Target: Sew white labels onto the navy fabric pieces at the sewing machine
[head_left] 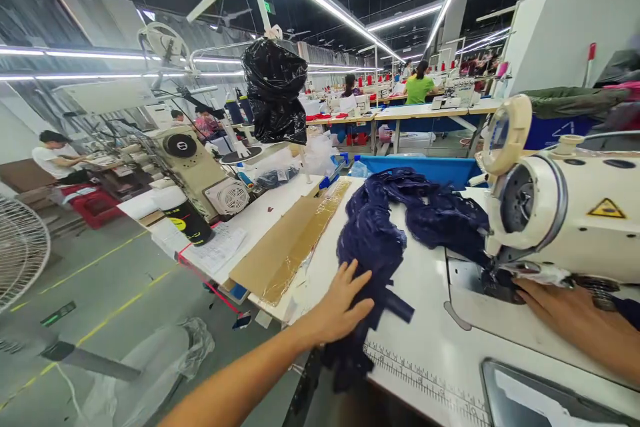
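Note:
A long bunched strip of navy fabric point(373, 233) lies on the white sewing table point(425, 340), curving back and then right to the sewing machine point(575, 207). My left hand point(345, 300) rests on the left edge of the fabric near the table's front left side, its fingers spread. My right hand point(555, 307) reaches in under the machine head beside the needle area, at the dark fabric there. Its fingertips are hidden by the machine parts. Some fabric hangs over the front edge of the table below my left hand.
Left of the fabric lies a cardboard piece point(285, 240) with tape. Beyond it are a black cone point(187, 217) and a second machine point(193, 167). A black plastic bag point(275, 90) hangs ahead. A fan point(23, 247) stands far left. Other people sit in the background.

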`<state>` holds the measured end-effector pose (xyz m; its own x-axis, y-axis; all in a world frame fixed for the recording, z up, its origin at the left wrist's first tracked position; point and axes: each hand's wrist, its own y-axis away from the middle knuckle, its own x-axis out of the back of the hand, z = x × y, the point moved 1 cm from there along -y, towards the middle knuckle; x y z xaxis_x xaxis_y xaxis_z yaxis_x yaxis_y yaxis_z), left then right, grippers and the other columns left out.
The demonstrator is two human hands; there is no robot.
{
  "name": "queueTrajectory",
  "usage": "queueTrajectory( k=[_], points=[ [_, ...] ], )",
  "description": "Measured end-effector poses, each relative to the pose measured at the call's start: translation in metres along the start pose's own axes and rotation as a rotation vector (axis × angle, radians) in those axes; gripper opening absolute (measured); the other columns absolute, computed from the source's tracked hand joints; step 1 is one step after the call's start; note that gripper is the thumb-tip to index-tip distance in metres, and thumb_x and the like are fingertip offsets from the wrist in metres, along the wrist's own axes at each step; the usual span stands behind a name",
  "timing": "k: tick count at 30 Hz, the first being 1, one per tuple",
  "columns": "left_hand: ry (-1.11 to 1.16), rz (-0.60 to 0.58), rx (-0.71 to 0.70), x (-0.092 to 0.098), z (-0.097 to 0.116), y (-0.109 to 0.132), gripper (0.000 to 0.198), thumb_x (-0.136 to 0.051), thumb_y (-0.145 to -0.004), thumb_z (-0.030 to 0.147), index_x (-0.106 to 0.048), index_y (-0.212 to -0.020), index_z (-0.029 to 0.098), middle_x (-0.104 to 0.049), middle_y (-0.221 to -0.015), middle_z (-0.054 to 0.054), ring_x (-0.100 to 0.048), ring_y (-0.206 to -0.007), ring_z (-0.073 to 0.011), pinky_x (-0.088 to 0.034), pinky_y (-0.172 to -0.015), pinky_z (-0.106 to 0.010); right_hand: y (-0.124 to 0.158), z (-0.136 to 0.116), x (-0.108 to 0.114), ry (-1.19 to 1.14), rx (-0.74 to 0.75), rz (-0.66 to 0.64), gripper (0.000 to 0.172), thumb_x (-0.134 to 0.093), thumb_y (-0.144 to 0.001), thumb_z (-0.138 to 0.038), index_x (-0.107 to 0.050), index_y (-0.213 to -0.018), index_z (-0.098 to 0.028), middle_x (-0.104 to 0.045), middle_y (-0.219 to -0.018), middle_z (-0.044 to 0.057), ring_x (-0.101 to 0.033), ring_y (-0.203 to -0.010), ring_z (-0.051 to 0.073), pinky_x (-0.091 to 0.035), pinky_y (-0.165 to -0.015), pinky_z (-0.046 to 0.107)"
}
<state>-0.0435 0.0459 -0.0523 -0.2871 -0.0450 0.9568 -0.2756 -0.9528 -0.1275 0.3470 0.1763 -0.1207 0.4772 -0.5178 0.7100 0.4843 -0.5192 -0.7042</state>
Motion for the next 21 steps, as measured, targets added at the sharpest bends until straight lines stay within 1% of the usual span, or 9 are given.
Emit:
queueTrajectory(
  k=[2,4,5,7,9,11,15,18,21],
  points=[
    [0.105,0.013,-0.068,0.001,0.009,0.002,0.045,-0.040,-0.090,0.033,-0.038,-0.133,0.019,-0.037,-0.138,-0.013,-0.038,-0.126,-0.0219,-0.041,-0.098,-0.038,-0.003,-0.012,0.007,0.131,0.047,-0.119,0.030,-0.041,-0.082,-0.021,-0.070,-0.090,-0.025,-0.066,-0.090,0.021,-0.061,-0.070,0.024,-0.039,-0.059,0.042],
    [0.180,0.106,-0.098,0.004,0.007,-0.002,0.036,-0.038,-0.091,0.027,-0.048,-0.125,0.019,-0.052,-0.126,-0.009,-0.050,-0.115,-0.0171,-0.045,-0.094,-0.032,-0.009,-0.030,0.015,0.240,0.098,-0.210,0.027,-0.043,-0.080,-0.016,-0.068,-0.089,-0.023,-0.066,-0.093,0.020,-0.061,-0.077,0.026,-0.042,-0.062,0.042],
    [0.188,0.158,-0.118,0.005,0.003,-0.005,0.032,-0.038,-0.090,0.024,-0.053,-0.117,0.018,-0.059,-0.117,-0.008,-0.055,-0.107,-0.0157,-0.047,-0.091,-0.030,-0.013,-0.041,0.020,0.245,0.122,-0.227,0.026,-0.042,-0.081,-0.014,-0.067,-0.084,-0.023,-0.066,-0.095,0.018,-0.061,-0.079,0.026,-0.043,-0.067,0.042],
    [0.126,0.229,-0.207,0.005,-0.004,-0.014,0.025,-0.041,-0.088,0.020,-0.061,-0.104,0.018,-0.065,-0.103,-0.006,-0.060,-0.095,-0.0154,-0.049,-0.086,-0.029,-0.023,-0.063,0.027,0.182,0.162,-0.254,0.027,-0.040,-0.085,-0.014,-0.065,-0.080,-0.022,-0.066,-0.092,0.014,-0.061,-0.081,0.024,-0.045,-0.074,0.040],
    [-0.021,0.249,-0.325,0.004,-0.006,-0.025,0.023,-0.043,-0.086,0.017,-0.062,-0.099,0.017,-0.065,-0.102,-0.007,-0.060,-0.091,-0.0170,-0.049,-0.082,-0.031,-0.035,-0.085,0.030,0.083,0.186,-0.270,0.028,-0.037,-0.088,-0.016,-0.063,-0.079,-0.020,-0.065,-0.089,0.011,-0.060,-0.079,0.022,-0.045,-0.075,0.038],
    [-0.211,0.250,-0.405,0.004,-0.006,-0.036,0.025,-0.043,-0.084,0.013,-0.060,-0.102,0.016,-0.061,-0.108,-0.010,-0.058,-0.092,-0.0195,-0.049,-0.080,-0.034,-0.045,-0.104,0.029,-0.018,0.186,-0.323,0.029,-0.034,-0.090,-0.018,-0.061,-0.080,-0.019,-0.064,-0.085,0.009,-0.059,-0.076,0.020,-0.045,-0.073,0.037],
    [-0.507,0.262,-0.446,0.001,-0.003,-0.062,0.034,-0.044,-0.077,0.004,-0.057,-0.107,0.014,-0.056,-0.115,-0.014,-0.056,-0.092,-0.0234,-0.048,-0.074,-0.037,-0.062,-0.130,0.020,-0.192,0.142,-0.439,0.027,-0.035,-0.090,-0.017,-0.061,-0.083,-0.017,-0.062,-0.081,0.007,-0.057,-0.074,0.018,-0.044,-0.072,0.034],
    [-0.534,0.348,-0.473,-0.001,-0.003,-0.082,0.029,-0.045,-0.077,0.005,-0.059,-0.101,0.012,-0.060,-0.107,-0.014,-0.056,-0.087,-0.0231,-0.047,-0.072,-0.036,-0.070,-0.141,0.021,-0.251,0.086,-0.499,0.020,-0.041,-0.087,-0.016,-0.061,-0.085,-0.016,-0.063,-0.084,0.008,-0.057,-0.080,0.020,-0.044,-0.074,0.034],
    [-0.457,0.489,-0.577,-0.003,0.002,-0.098,0.023,-0.043,-0.079,0.006,-0.059,-0.094,0.013,-0.063,-0.096,-0.011,-0.055,-0.087,-0.0224,-0.046,-0.074,-0.035,-0.073,-0.145,0.031,-0.307,0.050,-0.555,0.015,-0.049,-0.082,-0.015,-0.062,-0.090,-0.016,-0.064,-0.086,0.007,-0.057,-0.082,0.020,-0.044,-0.076,0.033]
  ],
)
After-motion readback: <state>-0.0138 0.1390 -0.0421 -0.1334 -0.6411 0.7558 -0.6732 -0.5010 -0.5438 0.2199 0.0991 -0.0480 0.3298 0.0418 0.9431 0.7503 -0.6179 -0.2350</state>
